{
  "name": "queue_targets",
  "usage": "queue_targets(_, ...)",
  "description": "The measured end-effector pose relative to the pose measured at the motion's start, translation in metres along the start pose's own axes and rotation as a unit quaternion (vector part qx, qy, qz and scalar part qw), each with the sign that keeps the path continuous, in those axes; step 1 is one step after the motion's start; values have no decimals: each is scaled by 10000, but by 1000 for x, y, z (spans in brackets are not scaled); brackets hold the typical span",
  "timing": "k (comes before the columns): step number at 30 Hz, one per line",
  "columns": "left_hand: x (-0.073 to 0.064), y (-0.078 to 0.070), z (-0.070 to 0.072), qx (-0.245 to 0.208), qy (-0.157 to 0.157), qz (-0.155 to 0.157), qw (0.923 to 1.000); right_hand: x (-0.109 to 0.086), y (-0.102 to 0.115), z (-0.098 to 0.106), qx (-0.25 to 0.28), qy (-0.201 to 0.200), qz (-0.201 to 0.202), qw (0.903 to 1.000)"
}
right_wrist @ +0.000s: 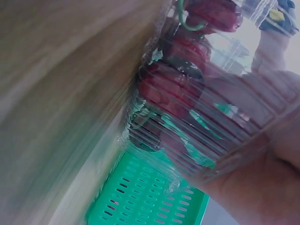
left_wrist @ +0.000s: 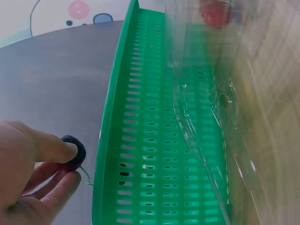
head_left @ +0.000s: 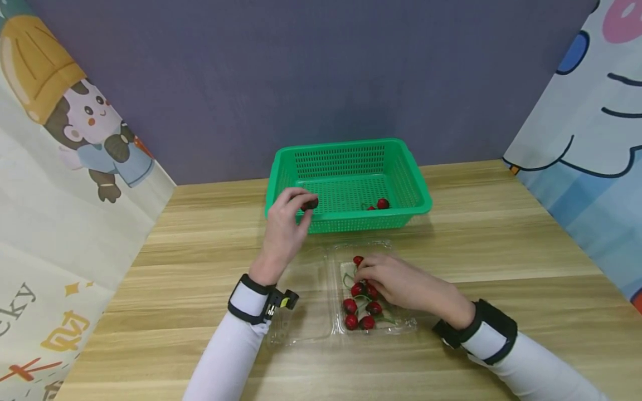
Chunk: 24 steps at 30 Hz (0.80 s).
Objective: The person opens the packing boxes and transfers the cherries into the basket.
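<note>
Between thumb and fingers, my left hand [head_left: 286, 228] pinches a dark cherry [head_left: 310, 204] above the near left rim of the green basket [head_left: 346, 216]. The left wrist view shows this cherry [left_wrist: 74, 152] with a thin green stem. My right hand [head_left: 401, 281] reaches down into the clear plastic clamshell box [head_left: 333, 295], fingers bent among several red cherries [head_left: 350, 306]. Its fingertips are partly hidden, and whether they grip a cherry cannot be made out. In the right wrist view, the box's ribbed wall covers the fingers and some cherries [right_wrist: 171, 89].
Inside the basket, two cherries [head_left: 383, 204] lie near the right front. The box's lid [head_left: 303, 306] lies folded open to the left on the wooden table [head_left: 200, 289]. A dark wall panel [head_left: 326, 72] stands behind, with printed cloths [head_left: 50, 223] at both sides.
</note>
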State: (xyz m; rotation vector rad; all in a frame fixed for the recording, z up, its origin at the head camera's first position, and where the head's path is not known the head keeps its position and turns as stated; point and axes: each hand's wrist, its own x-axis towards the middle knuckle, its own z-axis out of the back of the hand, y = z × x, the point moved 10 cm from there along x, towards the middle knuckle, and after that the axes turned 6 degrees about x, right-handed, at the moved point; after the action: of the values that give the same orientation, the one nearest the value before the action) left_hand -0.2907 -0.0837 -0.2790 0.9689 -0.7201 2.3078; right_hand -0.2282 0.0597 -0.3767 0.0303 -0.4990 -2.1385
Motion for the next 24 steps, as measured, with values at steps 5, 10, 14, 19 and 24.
queue_targets(5,-2,8,-4,143,116,222,9996,0,-2,-1,-1,26,-102,9999)
queue_targets(10,-3,14,-6,81,188,381,9991,0,-2,0,38,-4,-80,10000)
queue_targets(14,-5,19,-8,135,276,546,9980,1,-1,0,32,-49,16,10000)
queue_targets(19,-6,24,-10,172,366,711,9966,2,-2,-1,-13,-92,100,9999)
queue_targets(24,-8,28,-11,133,443,863,9952,2,-2,-1,-29,-26,37,10000)
